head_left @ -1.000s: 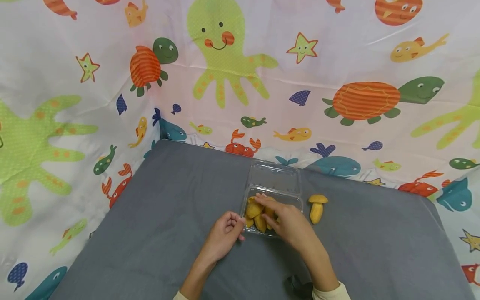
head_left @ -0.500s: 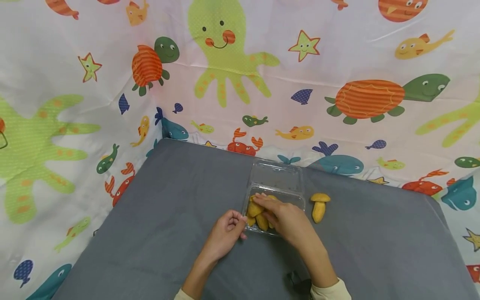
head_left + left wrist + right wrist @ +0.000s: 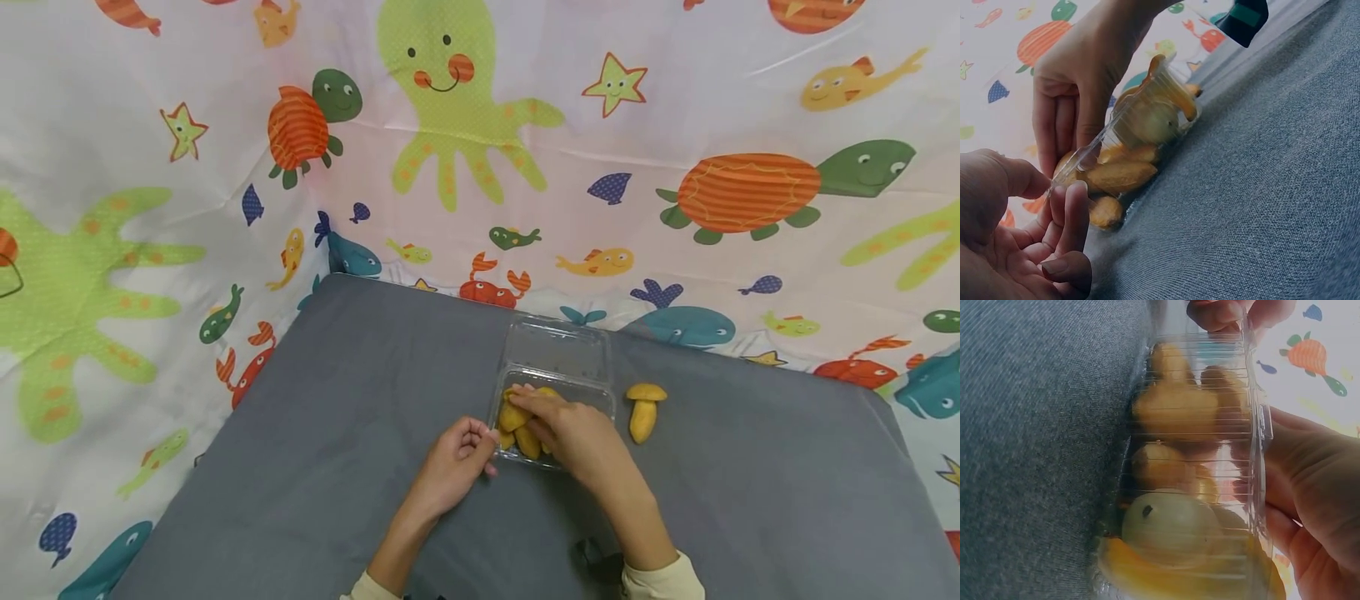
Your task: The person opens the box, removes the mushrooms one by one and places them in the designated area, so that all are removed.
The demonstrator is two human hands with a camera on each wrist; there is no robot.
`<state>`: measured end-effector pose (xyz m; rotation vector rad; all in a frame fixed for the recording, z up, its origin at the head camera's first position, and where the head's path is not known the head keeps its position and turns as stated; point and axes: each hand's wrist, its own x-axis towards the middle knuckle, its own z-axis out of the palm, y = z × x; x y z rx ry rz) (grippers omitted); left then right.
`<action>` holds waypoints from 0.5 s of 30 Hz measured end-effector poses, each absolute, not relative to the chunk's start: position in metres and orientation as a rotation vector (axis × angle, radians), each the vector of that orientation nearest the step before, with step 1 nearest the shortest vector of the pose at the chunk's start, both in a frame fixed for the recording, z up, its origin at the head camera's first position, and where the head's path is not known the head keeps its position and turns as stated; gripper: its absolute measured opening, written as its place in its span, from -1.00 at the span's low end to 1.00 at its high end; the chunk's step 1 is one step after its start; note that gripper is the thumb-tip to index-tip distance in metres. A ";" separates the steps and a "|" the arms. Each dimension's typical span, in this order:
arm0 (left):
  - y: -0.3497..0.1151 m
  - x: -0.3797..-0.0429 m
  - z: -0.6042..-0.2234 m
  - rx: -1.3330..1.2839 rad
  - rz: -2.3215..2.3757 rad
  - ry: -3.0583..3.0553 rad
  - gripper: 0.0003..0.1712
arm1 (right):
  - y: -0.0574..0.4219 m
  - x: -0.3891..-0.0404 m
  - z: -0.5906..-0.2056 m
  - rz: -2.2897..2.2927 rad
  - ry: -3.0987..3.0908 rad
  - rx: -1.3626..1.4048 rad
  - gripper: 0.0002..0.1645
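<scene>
Several yellow mushrooms (image 3: 513, 417) lie in a clear plastic clamshell container (image 3: 558, 350), whose lid is folded back flat. My left hand (image 3: 453, 467) pinches the container's near left rim between thumb and finger, plain in the left wrist view on the left hand (image 3: 1029, 219). Over the mushrooms, my right hand (image 3: 581, 437) reaches down with fairly straight fingers touching them; part of the thumb is hidden. Through the container wall (image 3: 1257, 444), the right wrist view shows the mushrooms (image 3: 1175, 406), one pale and round with a dark spot.
One loose mushroom (image 3: 643, 412) lies on the grey cloth-covered table (image 3: 360, 400), right of the container. A curtain (image 3: 300, 50) printed with sea animals stands along the back and left edges. A dark object (image 3: 596, 560) is beside the right forearm.
The right hand's fingers have settled lower and closer together on the mushrooms, with the thumb drawn in. My left hand keeps its pinch on the rim. The head view has shifted slightly.
</scene>
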<state>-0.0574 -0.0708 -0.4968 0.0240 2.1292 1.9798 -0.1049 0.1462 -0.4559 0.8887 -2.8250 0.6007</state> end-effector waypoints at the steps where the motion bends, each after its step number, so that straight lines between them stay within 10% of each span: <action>1: -0.070 -0.058 -0.496 0.029 1.981 2.129 -0.70 | 0.147 -0.105 -0.456 0.597 -2.826 0.890 -0.49; 15: -0.069 -0.058 -0.494 0.043 2.010 2.126 -0.72 | 0.149 -0.107 -0.456 0.552 -2.785 0.963 -0.50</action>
